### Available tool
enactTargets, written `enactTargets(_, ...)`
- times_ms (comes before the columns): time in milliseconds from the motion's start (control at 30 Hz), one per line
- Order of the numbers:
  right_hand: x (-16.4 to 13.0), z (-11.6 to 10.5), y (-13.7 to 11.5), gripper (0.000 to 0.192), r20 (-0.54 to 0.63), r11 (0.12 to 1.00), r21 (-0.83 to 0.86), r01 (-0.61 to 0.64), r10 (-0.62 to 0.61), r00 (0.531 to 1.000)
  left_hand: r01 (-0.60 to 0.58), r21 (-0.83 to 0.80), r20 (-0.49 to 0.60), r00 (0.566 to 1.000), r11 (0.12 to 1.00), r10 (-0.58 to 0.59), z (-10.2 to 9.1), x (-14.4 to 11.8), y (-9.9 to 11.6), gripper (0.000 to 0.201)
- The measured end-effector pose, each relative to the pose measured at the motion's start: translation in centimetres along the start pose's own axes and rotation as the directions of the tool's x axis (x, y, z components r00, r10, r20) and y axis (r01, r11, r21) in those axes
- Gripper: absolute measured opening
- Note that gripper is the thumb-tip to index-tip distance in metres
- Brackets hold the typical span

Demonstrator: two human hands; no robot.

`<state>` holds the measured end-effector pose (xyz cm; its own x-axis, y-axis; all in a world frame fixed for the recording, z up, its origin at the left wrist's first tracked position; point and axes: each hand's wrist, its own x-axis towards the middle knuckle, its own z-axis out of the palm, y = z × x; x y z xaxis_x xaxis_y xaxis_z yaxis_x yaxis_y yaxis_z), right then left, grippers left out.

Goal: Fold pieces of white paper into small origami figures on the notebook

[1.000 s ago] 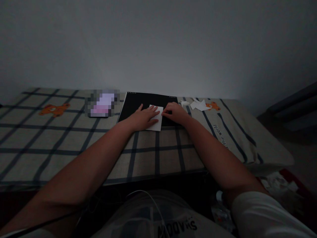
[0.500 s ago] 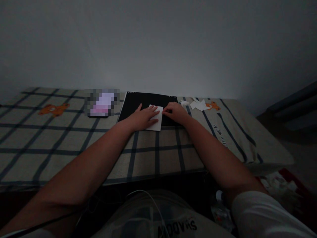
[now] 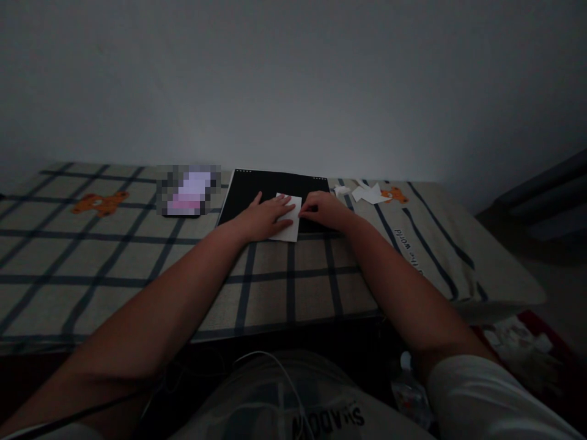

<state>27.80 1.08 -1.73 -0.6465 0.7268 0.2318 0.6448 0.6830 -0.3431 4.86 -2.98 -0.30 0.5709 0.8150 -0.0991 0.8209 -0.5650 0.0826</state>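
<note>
White paper (image 3: 290, 227), small folded rectangle, flat on black board (image 3: 275, 186)

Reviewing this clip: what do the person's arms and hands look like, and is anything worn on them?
Both forearms are bare down to the left hand and right hand; no gloves, and in the dim light no watch or rings can be made out. A white short sleeve covers the right upper arm at the bottom edge. A thin dark cable runs beside the left arm.
</note>
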Motion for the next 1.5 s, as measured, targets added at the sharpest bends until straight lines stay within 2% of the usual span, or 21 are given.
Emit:
enactTargets(167, 0.0, -0.2, -0.2, 0.01, 0.002, 1.0, 0.018, 0.026, -0.026, 1.0, -0.016, -0.006, 0.007, 1.0, 1.0, 0.016, 0.2, 0.1, -0.4, 0.06)
enactTargets(367, 0.2, 0.3, 0.3, 0.014, -0.045, 0.997, -0.012, -0.073, 0.073, 0.996, -0.028, -0.007, -0.001, 1.0, 1.0, 0.028, 0.5, 0.2, -0.6, 0.061)
enactTargets(567, 0.3, 0.6, -0.1, 0.021, -0.104, 0.972, -0.142, -0.189, 0.175, 0.979, -0.025, -0.007, 0.005, 1.0, 1.0, 0.025, 0.2, 0.1, -0.4, 0.06)
enactTargets(933, 0.7, 1.3, 0.1, 0.024, -0.182, 0.937, -0.122, -0.326, 0.302, 0.936, -0.026, -0.01, 0.007, 1.0, 1.0, 0.026, 0.0, 0.0, -0.2, 0.06)
enactTargets(1233, 0.3, 1.1, -0.4, 0.031, -0.202, 0.936, -0.232, -0.266, 0.221, 0.954, -0.006, -0.008, -0.049, 0.999, 1.0, 0.006, 0.4, -0.1, -0.2, 0.059)
enactTargets(1400, 0.3, 0.8, -1.0, 0.029, -0.117, 0.958, -0.247, -0.148, 0.123, 0.986, 0.074, -0.006, -0.089, 0.993, 0.997, -0.074, 0.5, 0.0, 0.0, 0.058)
enactTargets(1500, 0.3, 0.9, -1.1, 0.028, -0.106, 0.963, -0.234, -0.132, 0.109, 0.988, 0.09, -0.009, -0.093, 0.992, 0.996, -0.09, 0.5, -0.1, 0.2, 0.058)
